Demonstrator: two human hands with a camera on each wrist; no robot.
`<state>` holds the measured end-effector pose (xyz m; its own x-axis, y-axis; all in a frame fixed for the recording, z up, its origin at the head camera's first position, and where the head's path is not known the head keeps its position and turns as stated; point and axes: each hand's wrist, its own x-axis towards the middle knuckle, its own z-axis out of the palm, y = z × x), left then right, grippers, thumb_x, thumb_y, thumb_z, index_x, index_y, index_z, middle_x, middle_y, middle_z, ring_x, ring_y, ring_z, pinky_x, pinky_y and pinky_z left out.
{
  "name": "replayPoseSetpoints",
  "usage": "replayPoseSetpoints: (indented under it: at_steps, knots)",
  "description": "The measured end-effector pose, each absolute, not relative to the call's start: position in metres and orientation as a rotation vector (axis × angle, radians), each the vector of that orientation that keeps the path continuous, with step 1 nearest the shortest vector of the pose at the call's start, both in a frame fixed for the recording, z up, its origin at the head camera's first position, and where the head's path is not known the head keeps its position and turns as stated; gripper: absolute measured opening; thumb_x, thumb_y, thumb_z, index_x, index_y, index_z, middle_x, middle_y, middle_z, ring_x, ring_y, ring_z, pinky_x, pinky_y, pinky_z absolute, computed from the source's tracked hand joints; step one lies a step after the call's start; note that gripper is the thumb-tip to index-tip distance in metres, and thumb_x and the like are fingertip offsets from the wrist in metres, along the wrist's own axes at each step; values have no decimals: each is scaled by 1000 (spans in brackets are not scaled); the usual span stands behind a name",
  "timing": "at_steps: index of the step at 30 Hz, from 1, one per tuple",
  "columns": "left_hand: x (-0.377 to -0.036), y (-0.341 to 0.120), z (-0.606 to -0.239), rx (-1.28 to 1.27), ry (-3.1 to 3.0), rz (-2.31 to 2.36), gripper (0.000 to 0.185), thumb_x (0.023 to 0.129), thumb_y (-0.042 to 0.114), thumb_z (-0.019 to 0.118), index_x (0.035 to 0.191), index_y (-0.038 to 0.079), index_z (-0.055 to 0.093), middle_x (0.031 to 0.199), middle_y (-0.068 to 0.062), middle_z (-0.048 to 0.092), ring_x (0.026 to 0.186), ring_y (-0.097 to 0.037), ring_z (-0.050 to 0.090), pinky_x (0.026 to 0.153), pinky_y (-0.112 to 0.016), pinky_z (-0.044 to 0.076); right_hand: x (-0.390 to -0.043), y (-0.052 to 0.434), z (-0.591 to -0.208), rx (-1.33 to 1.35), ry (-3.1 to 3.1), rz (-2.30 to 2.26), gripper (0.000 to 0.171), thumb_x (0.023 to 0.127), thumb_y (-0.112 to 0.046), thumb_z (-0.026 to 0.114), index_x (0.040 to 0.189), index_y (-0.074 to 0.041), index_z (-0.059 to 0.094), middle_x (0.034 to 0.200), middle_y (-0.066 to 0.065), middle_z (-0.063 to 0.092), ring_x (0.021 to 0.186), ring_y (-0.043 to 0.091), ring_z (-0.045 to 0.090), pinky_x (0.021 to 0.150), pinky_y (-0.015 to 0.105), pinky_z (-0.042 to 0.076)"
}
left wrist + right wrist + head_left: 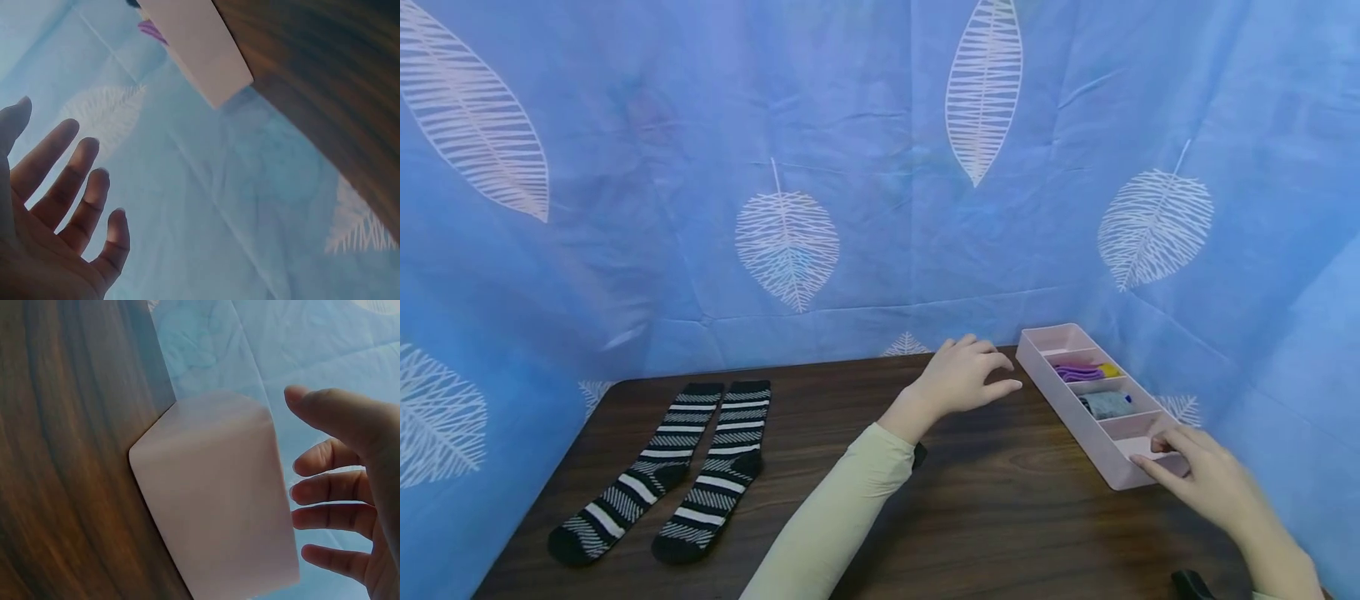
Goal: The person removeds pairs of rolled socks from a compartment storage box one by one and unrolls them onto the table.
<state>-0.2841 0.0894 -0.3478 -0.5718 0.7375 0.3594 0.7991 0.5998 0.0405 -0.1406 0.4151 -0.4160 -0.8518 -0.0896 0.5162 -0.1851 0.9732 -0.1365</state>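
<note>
A dark brown wood-grain table [970, 517] stands against a blue cloth backdrop printed with white leaves [850, 167], which hangs behind it and down its right side. At the far right of the table lies a long pale pink plastic organiser tray [1060, 400], split by cross walls into a row of compartments and set at a slant, one end far and the other near. It looks light, thin-walled and stiff, probably smooth enough to slide on the wood; the long side walls or the short end walls seem the surest places to take hold.

Going from far to near, the farthest compartment looks empty, the next holds a folded purple and yellow fabric item [1084, 371], the next a folded grey fabric item [1107, 404], and the compartments nearest the person show nothing inside as far as I can tell.

On the near left lie a pair of black socks with white stripes [662, 471], flat, side by side, soft and limp.

The left hand [961, 377] hovers with fingers spread and relaxed just left of the tray's far end, holding nothing. The right hand [1206, 475] has loosely bent fingers at the tray's near end, fingertips [1161, 444] at its rim; a firm grasp is not visible
</note>
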Motion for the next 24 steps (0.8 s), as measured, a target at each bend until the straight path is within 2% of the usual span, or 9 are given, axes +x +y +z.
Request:
replayPoseSetpoints:
  at_steps: [6, 12, 24]
  knots:
    - [-289, 128, -355, -1188, -2577, -250, 39, 94, 62, 47, 117, 38, 66, 116, 15, 64, 108, -9, 55, 91, -34, 46, -145, 420, -423, 219, -2571, 264, 31, 69, -36, 86, 79, -19, 62, 80, -4, 59, 71, 7, 47, 56, 29, 40]
    - [-287, 167, -367, -1115, -2645, -211, 36, 92, 66, 46, 111, 44, 67, 112, 20, 62, 100, -6, 53, 82, -28, 42, -145, 426, -428, 219, -2547, 264, 30, 67, -34, 87, 78, -20, 63, 80, -6, 58, 73, 3, 45, 57, 30, 41]
    - [-291, 225, -397, -891, -2818, -211, 47, 82, 81, 46, 110, 50, 68, 115, 18, 57, 115, -7, 45, 86, -30, 38, -144, 430, -431, 254, -2499, 263, 32, 64, -32, 88, 76, -20, 62, 79, -6, 56, 72, 4, 44, 56, 29, 40]
